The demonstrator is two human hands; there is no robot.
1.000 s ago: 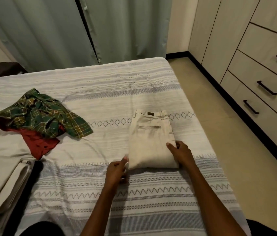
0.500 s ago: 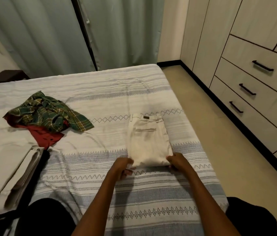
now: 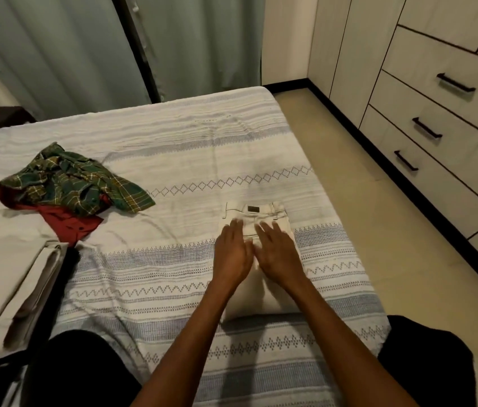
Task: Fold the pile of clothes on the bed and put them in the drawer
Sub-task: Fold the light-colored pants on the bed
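Folded cream trousers [image 3: 257, 301] lie on the striped bed cover [image 3: 173, 160], waistband with a small dark label facing away from me. My left hand [image 3: 232, 254] and my right hand [image 3: 279, 254] lie flat side by side on top of the trousers, fingers straight and pointing at the waistband. A crumpled green plaid shirt [image 3: 76, 180] lies at the left on a red garment [image 3: 67, 221]. At the right, a wardrobe has three drawers with dark handles [image 3: 427, 132], all closed.
Folded beige and dark clothes [image 3: 11, 289] are stacked at the bed's left near edge. Grey-green curtains [image 3: 85, 45] hang behind the bed. A strip of beige floor [image 3: 364, 201] runs between bed and wardrobe. My dark-clad knees sit at the bottom.
Both hands left the near corners of the trousers and slid forward onto their top, now lying flat together. The view has shifted closer and slightly right.
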